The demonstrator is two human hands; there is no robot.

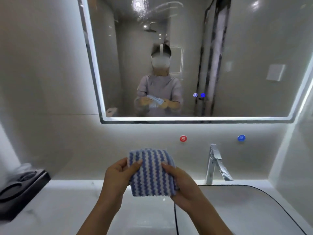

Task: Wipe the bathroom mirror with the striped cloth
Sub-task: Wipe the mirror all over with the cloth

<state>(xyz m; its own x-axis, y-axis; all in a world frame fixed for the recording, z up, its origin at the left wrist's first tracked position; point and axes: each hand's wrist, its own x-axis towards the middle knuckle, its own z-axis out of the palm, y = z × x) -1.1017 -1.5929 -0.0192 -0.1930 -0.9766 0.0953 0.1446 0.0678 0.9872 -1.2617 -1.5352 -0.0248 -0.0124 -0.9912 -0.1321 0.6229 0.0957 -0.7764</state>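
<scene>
Prepping, not wiping yet: we have the striped cloth [151, 173] folded into a pad, held below the mirror [245, 39], roughly under its middle and clear of the glass. Left hand [116, 175] pinches the pad's left edge with the thumb on the front. Right hand [183, 182] grips the right edge, fingers curled round it. Neither hand touches the mirror.

Streaks and a blotchy smear [140, 5] show near the mirror's top edge, so that's the likely target.

Next move, as we read it: pass the pad to one hand, flatten it, lift it to the glass and press before stroking.

Watch-outs:
- The tap [215, 161] stands below the mirror's right half.
- Touch buttons [199, 95] glow low on the glass, and a wipe across them may toggle something.
</scene>
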